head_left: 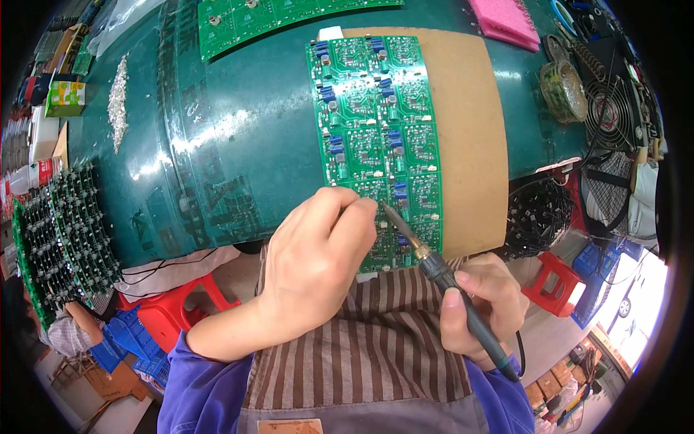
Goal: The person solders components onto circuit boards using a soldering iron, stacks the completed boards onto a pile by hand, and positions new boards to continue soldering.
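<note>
A green circuit board panel (354, 155) lies in front of me, carrying rows of blue parts, small round cans and white connectors. My right hand (499, 300) grips a soldering iron (437, 271) with a dark handle and brass collar. Its tip points up and left, close to the panel's lower middle beside my left fingertips; contact cannot be made out. Over the panel's lower left, my left hand (307, 253) is closed with its fingers pinched together. Whatever those fingers hold, if anything, is hidden. Under the panel is a tan board (470, 145), showing along its right side.
The table has a green mat (238, 145). Another circuit panel (289, 16) lies at the far edge, with a pink sponge (506, 22) farther right. A solder-coloured pile (118, 105) sits left. Stacked boards (65, 239) stand near left; a fan (607, 108) is at right.
</note>
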{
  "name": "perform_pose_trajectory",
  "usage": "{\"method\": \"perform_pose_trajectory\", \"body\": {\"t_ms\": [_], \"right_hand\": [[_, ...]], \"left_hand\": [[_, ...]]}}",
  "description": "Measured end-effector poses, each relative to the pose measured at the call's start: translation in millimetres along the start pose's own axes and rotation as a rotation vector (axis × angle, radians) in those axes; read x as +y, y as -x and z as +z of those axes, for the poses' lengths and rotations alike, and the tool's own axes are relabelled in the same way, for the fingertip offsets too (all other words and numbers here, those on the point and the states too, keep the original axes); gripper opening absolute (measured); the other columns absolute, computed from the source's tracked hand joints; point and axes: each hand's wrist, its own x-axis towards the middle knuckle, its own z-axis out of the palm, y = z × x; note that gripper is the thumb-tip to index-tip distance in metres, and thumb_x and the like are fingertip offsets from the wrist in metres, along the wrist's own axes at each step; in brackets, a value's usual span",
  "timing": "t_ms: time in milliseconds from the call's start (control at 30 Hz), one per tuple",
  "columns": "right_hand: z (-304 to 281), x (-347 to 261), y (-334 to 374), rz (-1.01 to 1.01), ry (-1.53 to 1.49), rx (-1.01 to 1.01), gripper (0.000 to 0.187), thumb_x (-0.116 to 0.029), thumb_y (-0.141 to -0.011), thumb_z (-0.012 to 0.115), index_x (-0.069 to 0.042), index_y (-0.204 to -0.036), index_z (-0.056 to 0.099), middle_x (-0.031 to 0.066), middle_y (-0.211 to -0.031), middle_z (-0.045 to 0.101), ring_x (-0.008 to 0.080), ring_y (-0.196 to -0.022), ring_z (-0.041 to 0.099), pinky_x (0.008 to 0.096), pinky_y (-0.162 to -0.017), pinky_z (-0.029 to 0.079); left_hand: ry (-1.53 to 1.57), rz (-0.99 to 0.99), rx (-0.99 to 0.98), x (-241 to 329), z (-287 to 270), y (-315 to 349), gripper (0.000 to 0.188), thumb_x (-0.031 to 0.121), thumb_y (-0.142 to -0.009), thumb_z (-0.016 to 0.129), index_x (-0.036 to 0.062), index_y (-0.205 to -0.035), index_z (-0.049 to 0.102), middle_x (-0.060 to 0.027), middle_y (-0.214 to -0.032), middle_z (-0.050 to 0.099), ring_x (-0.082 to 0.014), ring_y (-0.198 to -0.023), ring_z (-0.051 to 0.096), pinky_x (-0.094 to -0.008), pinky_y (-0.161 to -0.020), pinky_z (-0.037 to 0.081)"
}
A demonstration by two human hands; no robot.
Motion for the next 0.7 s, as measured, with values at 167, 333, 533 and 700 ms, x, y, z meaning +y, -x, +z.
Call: {"method": "perform_pose_trajectory", "body": {"t_ms": [167, 333, 533, 700], "right_hand": [[1, -1, 0, -0.002, 0.005, 0.005, 0.022, -0.001, -0.07, 0.07, 0.001, -0.09, 0.06, 0.0099, -0.065, 0.061, 0.0235, -0.053, 0.06, 0.0307, -0.052, 0.049], [0, -1, 0, 0.002, 0.003, -0.006, 0.022, -0.001, -0.07, 0.07, 0.001, -0.09, 0.06, 0.01, -0.065, 0.062, 0.0233, -0.053, 0.06, 0.0307, -0.052, 0.049], [-6, -4, 4, 0.015, -0.012, 0.017, 0.024, -0.002, -0.07, 0.069, 0.0, -0.091, 0.059, 0.0094, -0.065, 0.06, 0.0234, -0.052, 0.058, 0.0312, -0.05, 0.048], [-18, -4, 19, -0.011, -0.002, -0.029, 0.026, -0.003, -0.069, 0.069, -0.001, -0.093, 0.058, 0.0093, -0.065, 0.059, 0.0233, -0.052, 0.057, 0.0313, -0.049, 0.047]], "left_hand": [[0.014, -0.014, -0.019, 3, -2, 0, 0.019, -0.003, -0.072, 0.075, 0.0043, -0.089, 0.07, -0.0053, -0.084, 0.06, -0.0172, -0.061, 0.06, -0.0293, -0.051, 0.048], [-0.033, -0.127, -0.146, 8, -8, -3, 0.018, -0.001, -0.074, 0.075, 0.0038, -0.09, 0.071, -0.0047, -0.087, 0.056, -0.0141, -0.054, 0.052, -0.0301, -0.047, 0.042], [0.071, -0.132, -0.158, 12, -14, 0, 0.016, -0.003, -0.078, 0.07, 0.0029, -0.093, 0.067, -0.0088, -0.098, 0.056, -0.0139, -0.056, 0.054, -0.0302, -0.051, 0.044], [0.103, -0.258, -0.245, 27, -26, 9, 0.015, -0.003, -0.077, 0.07, 0.004, -0.089, 0.063, -0.0114, -0.111, 0.055, -0.0145, -0.057, 0.056, -0.0298, -0.051, 0.046]]}}
